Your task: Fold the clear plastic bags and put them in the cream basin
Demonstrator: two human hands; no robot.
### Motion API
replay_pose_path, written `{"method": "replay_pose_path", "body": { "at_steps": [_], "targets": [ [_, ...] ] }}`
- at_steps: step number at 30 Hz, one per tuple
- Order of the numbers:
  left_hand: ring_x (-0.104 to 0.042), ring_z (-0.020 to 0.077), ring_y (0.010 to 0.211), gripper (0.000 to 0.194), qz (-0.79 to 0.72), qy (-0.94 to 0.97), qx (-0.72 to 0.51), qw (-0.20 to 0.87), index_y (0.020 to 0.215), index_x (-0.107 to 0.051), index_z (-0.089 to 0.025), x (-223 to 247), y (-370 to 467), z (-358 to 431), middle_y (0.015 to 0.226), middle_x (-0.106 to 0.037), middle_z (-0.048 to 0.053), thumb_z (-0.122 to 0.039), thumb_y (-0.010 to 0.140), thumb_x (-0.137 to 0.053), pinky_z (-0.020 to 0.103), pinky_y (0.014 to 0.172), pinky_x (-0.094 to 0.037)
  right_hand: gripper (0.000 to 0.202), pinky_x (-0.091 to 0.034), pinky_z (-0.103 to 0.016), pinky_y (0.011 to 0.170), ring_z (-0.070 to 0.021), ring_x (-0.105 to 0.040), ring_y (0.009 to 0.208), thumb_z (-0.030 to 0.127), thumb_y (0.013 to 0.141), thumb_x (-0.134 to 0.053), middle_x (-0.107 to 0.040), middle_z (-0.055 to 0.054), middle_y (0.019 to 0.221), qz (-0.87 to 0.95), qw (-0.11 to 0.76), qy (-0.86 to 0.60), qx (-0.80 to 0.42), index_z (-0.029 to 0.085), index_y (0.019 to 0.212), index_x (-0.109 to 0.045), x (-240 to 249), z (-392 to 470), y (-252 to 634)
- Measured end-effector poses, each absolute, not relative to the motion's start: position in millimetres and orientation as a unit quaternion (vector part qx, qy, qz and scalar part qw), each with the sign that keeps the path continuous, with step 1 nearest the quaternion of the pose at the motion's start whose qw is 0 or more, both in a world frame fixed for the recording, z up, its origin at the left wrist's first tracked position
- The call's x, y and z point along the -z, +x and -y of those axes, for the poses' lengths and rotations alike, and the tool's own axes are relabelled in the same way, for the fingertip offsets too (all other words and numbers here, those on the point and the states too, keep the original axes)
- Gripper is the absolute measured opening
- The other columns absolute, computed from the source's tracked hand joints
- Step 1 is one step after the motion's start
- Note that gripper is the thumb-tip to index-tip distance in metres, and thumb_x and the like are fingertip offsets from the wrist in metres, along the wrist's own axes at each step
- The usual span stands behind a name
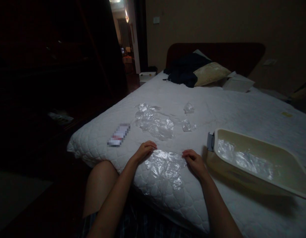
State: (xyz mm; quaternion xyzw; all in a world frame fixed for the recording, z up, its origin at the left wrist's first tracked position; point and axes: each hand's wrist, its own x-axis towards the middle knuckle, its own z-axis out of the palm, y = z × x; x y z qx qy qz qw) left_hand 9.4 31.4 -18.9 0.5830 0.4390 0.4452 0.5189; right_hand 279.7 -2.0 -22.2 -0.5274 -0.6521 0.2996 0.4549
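Note:
A clear plastic bag [165, 165] is spread over the near edge of the bed, its upper edge stretched between my two hands. My left hand [146, 149] pinches the upper left corner, thumb and fingers pressed together. At the upper right corner my right hand [193, 160] pinches the film in the same way. Just beyond my hands lies a larger crumpled clear plastic bag [156, 124]. Two small crumpled pieces of clear plastic, a nearer one [187, 125] and a farther one [188, 107], rest to its right.
A beige plastic bin [254, 185] with clear plastic inside stands at the right on the quilted white bed [207, 205]. A blurred-out flat object [119, 135] lies at the left. Dark cloth [185, 67], a pillow [212, 73] and a white box [238, 82] are near the headboard [242, 54].

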Motion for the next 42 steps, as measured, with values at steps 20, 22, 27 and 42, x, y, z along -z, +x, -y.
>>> {"method": "replay_pose_path", "body": {
  "at_steps": [20,22,27,42],
  "targets": [
    [-0.054,0.0208,0.074,0.02,-0.486,0.852,-0.125,0.148,0.07,-0.062,-0.017,-27,58,-3,0.072,-0.06,0.007,-0.027,0.073,-0.045,0.031,0.072,-0.037,0.024,-0.032,-0.026,0.061,-0.0162,-0.055,0.069,0.024,0.081,-0.037,-0.063,-0.007,0.075,0.793,0.082,-0.599,-0.076,0.018,0.074,-0.059,-25,11,218],
    [-0.055,0.0221,0.072,0.02,-0.506,0.837,-0.121,0.168,0.065,-0.063,-0.017,-22,56,-6,0.067,-0.06,0.009,-0.026,0.072,-0.047,0.032,0.07,-0.037,0.024,-0.032,-0.027,0.061,-0.0174,-0.057,0.068,0.024,0.08,-0.039,-0.064,-0.01,0.076,0.779,0.048,-0.621,-0.071,0.018,0.075,-0.061,-19,8,221],
    [-0.053,0.02,0.069,0.015,-0.518,0.809,-0.162,0.225,0.065,-0.063,-0.018,-18,33,-10,0.069,-0.06,0.007,-0.021,0.068,-0.049,0.029,0.067,-0.037,0.022,-0.032,-0.028,0.058,-0.0192,-0.057,0.066,0.024,0.078,-0.041,-0.064,-0.011,0.073,0.762,0.083,-0.635,-0.095,0.017,0.071,-0.061,-12,7,255],
    [-0.049,0.0117,0.059,0.029,-0.533,0.719,-0.175,0.41,0.083,-0.058,-0.015,-1,1,-35,0.067,-0.055,-0.001,-0.016,0.055,-0.059,0.021,0.052,-0.035,0.023,-0.031,-0.022,0.045,-0.0119,-0.046,0.05,0.034,0.058,-0.063,-0.051,0.003,0.054,0.656,0.253,-0.63,-0.33,0.017,0.073,-0.058,3,-4,295]
  ]
}}
